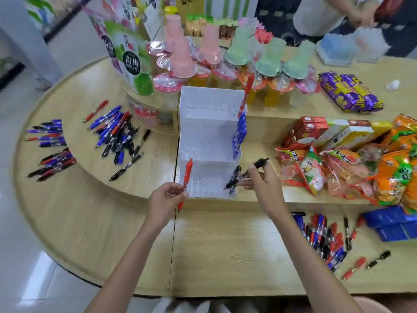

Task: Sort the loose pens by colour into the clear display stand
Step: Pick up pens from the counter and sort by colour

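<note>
- Stand, clear and stepped, holds blue pens down its right edge.
- Left grip pinches red pen; right grip pinches black pen.
- Far-left pouch reads "青梅".

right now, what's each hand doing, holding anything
Left hand: closed, pinching a red pen.
Right hand: closed, holding a black pen.

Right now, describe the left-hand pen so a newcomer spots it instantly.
Find the central clear display stand. At its front left corner, the left hand pinches a red pen held nearly upright. It is the only red one at the lowest step; the black pens sit at its right end.
</note>
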